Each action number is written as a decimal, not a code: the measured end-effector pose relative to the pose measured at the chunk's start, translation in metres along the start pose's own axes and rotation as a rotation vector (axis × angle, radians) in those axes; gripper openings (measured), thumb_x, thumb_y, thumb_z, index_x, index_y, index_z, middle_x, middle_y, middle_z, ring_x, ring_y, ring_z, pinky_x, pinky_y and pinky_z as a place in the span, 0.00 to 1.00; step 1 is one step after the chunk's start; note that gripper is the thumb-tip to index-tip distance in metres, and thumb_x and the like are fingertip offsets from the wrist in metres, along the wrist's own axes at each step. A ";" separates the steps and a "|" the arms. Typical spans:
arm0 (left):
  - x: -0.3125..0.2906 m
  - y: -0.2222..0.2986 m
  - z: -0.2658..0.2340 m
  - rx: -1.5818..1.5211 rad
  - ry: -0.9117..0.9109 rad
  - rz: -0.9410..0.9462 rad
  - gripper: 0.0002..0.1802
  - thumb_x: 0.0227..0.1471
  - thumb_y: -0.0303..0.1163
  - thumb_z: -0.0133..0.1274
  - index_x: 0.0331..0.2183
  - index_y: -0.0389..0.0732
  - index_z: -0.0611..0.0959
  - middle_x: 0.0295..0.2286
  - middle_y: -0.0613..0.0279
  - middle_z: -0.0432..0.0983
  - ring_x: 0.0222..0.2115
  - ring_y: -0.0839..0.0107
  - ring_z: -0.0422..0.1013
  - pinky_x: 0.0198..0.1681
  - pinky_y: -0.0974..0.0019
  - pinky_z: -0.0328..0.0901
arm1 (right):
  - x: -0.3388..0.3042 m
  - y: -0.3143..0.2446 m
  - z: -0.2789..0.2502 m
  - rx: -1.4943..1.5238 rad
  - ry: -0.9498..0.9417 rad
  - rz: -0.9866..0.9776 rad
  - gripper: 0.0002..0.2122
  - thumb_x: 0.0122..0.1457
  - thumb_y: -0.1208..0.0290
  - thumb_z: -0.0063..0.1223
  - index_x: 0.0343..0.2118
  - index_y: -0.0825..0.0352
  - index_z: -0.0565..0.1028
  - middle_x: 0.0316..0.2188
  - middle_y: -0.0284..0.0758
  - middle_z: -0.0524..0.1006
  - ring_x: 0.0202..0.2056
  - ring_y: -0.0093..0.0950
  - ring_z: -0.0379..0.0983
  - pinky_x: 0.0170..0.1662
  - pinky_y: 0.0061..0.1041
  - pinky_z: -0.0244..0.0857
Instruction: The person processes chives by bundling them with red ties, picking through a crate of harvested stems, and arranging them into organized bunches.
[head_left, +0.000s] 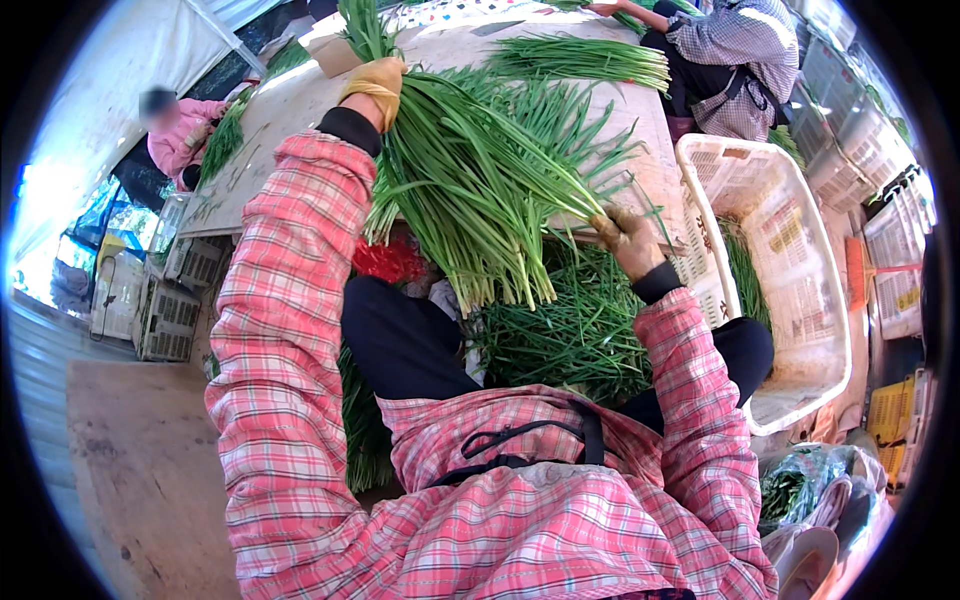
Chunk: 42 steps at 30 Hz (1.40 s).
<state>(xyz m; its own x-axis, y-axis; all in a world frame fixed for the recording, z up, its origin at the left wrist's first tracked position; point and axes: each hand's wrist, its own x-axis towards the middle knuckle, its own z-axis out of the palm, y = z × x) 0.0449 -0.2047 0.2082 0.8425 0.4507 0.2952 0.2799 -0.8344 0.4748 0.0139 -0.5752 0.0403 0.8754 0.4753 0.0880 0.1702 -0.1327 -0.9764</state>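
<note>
My left hand (376,88), in a tan glove, is closed round a thick bunch of green chives (465,170) above the near edge of the table. The leafy tips rise past the fist, and the pale stalk ends hang toward my lap. On the right, my right hand (630,243), its fingers stained brown, pinches the white ends of several chives that stretch out from the same bunch. Loose chives (565,325) lie heaped below, between my knees. More loose leaves (570,115) are spread on the table behind the bunch.
A white plastic crate (800,290) with some greens inside stands at my right. Another chive bundle (580,58) lies on the wooden table (270,185). Co-workers sit at the far right (740,50) and far left (180,135). Stacked crates (170,310) stand at left.
</note>
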 end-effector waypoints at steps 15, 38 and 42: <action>0.010 0.008 -0.011 0.310 -0.155 0.276 0.14 0.53 0.30 0.44 0.37 0.34 0.80 0.38 0.42 0.74 0.42 0.54 0.71 0.45 0.61 0.65 | -0.011 -0.030 0.099 -0.978 0.168 -0.644 0.14 0.52 0.69 0.51 0.43 0.59 0.70 0.17 0.35 0.69 0.19 0.34 0.69 0.21 0.33 0.62; 0.013 -0.031 -0.032 0.399 -0.025 0.351 0.14 0.52 0.32 0.46 0.34 0.30 0.78 0.29 0.50 0.78 0.29 0.61 0.73 0.37 0.64 0.65 | -0.052 0.023 0.128 -0.827 -0.293 -0.463 0.02 0.46 0.76 0.46 0.25 0.65 0.68 0.19 0.40 0.72 0.21 0.41 0.71 0.24 0.39 0.65; 0.028 -0.041 -0.018 0.466 -0.062 0.403 0.13 0.50 0.31 0.49 0.33 0.31 0.79 0.28 0.50 0.78 0.29 0.61 0.74 0.36 0.63 0.66 | -0.106 0.088 0.074 -1.216 -0.796 0.108 0.08 0.49 0.71 0.47 0.29 0.65 0.78 0.25 0.42 0.77 0.29 0.39 0.76 0.32 0.34 0.71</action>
<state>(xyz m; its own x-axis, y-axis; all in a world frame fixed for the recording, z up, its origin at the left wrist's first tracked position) 0.0488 -0.1518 0.2118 0.9452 0.0638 0.3201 0.0941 -0.9923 -0.0802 -0.0974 -0.5732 -0.0690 0.5001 0.7082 -0.4984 0.7451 -0.6452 -0.1690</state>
